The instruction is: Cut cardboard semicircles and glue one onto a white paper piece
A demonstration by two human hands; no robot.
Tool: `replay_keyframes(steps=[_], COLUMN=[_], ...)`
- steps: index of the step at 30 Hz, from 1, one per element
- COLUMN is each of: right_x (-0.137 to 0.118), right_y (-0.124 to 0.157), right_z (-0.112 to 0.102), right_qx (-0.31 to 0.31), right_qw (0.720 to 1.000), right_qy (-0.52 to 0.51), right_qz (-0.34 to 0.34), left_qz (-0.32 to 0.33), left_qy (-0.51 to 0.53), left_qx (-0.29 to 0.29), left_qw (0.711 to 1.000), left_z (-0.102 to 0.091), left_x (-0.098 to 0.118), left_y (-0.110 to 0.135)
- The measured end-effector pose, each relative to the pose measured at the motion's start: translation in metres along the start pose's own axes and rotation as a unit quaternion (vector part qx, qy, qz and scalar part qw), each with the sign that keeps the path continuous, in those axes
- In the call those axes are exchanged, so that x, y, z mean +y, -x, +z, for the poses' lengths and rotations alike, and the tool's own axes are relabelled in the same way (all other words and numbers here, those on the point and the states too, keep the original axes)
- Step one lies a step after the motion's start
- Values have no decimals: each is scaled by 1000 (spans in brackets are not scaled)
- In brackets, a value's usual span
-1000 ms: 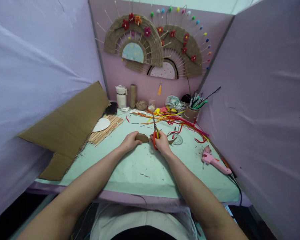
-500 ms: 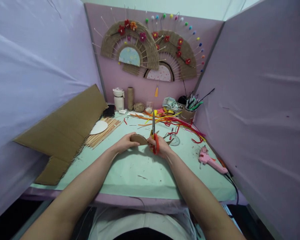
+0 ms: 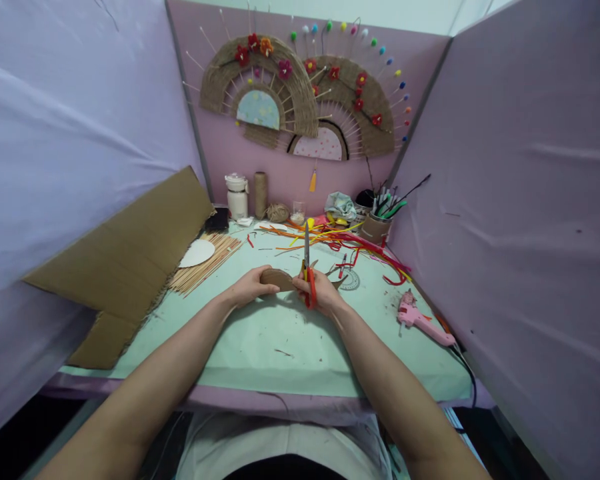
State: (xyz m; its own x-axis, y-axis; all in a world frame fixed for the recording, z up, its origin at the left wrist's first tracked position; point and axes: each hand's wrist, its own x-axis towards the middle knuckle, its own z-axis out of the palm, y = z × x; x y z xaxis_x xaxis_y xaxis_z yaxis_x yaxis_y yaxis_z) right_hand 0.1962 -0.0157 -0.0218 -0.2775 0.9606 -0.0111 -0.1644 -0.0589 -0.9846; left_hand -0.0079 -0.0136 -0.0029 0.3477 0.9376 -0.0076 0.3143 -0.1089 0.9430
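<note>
My left hand [image 3: 250,287] pinches the left end of a small curved piece of brown cardboard [image 3: 279,279], thumb in front and fingers behind. My right hand [image 3: 324,293] holds a pair of scissors [image 3: 307,267] with orange handles, the blades together and pointing up, away from me. Its fingertips also touch the right end of the cardboard piece. Curved cardboard offcuts [image 3: 339,283] lie just beyond my right hand, near a clear round protractor [image 3: 350,279].
A large cardboard sheet [image 3: 130,253] leans at left beside thin wooden sticks [image 3: 220,257] and a white oval [image 3: 197,254]. Coloured pipe cleaners [image 3: 325,235] spread across the back. A pink glue gun [image 3: 423,321] with its cord lies right, a pen holder [image 3: 377,228] behind it.
Both hands keep their hold on the cardboard piece and the scissors with hardly any movement. The view has shifted very slightly.
</note>
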Motion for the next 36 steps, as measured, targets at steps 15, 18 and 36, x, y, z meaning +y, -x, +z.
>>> replay_keyframes(steps=[15, 18, 36], right_x=[7, 5, 6], right_y=[-10, -11, -10], right_z=[-9, -13, -5], right_qx=[136, 136, 123], right_qw=[986, 987, 977], right_qy=[86, 72, 157], right_qz=[-43, -33, -80], left_qz=[-114, -149, -9], left_qy=[201, 280, 30], left_qx=[-57, -59, 41], left_qw=[971, 946, 999], left_z=[-1, -7, 1], left_x=[8, 8, -8], left_y=[3, 3, -10])
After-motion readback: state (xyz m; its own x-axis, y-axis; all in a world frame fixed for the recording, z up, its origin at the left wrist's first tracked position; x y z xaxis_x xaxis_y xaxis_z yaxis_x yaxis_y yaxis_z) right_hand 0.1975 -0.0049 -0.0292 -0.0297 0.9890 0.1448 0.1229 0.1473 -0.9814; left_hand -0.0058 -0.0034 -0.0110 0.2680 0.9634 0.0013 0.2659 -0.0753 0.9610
